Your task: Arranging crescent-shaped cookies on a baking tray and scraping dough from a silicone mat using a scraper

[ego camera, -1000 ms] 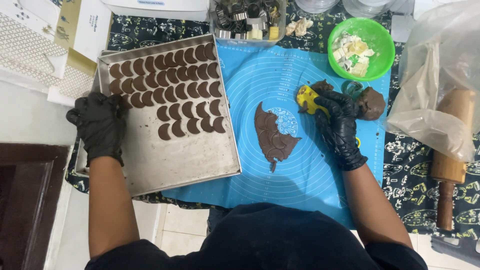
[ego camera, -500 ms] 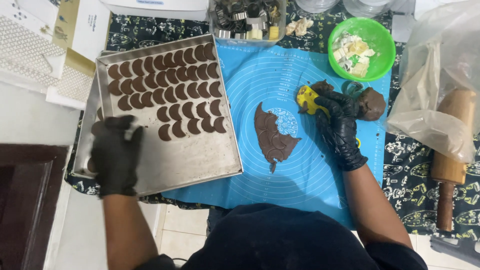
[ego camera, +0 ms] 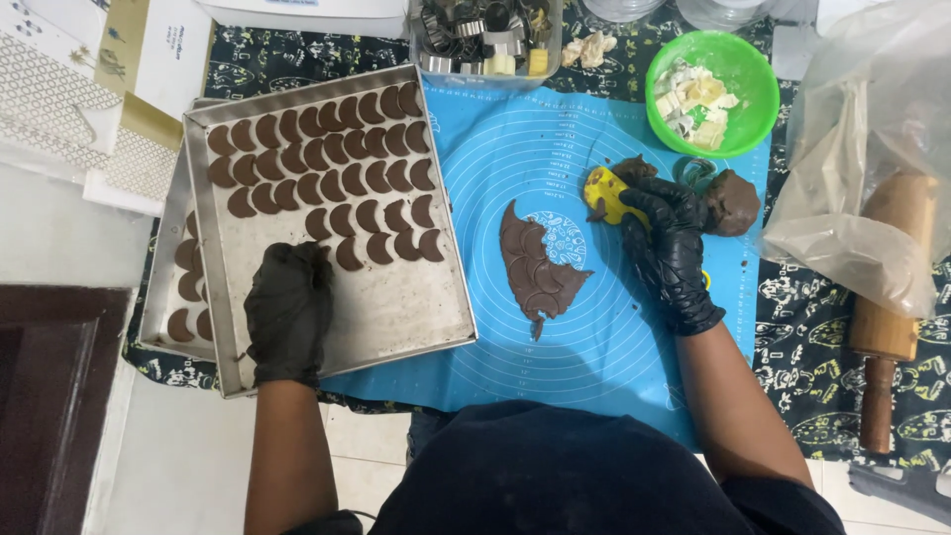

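Left hand (ego camera: pixel 288 312) rests flat on tray (ego camera: pixel 396 317); right hand (ego camera: pixel 666 233) grips yellow cutter (ego camera: pixel 609 193); white box (ego camera: pixel 129 69) upper-left.

Both hands are covered in black gloves, forearms left bare. The left hand (ego camera: pixel 288 313) is laid palm-down, fingers pointed away from the body, arm held pretty much straight out. The right hand (ego camera: pixel 670 240) is curled, wrist bent inward a bit.
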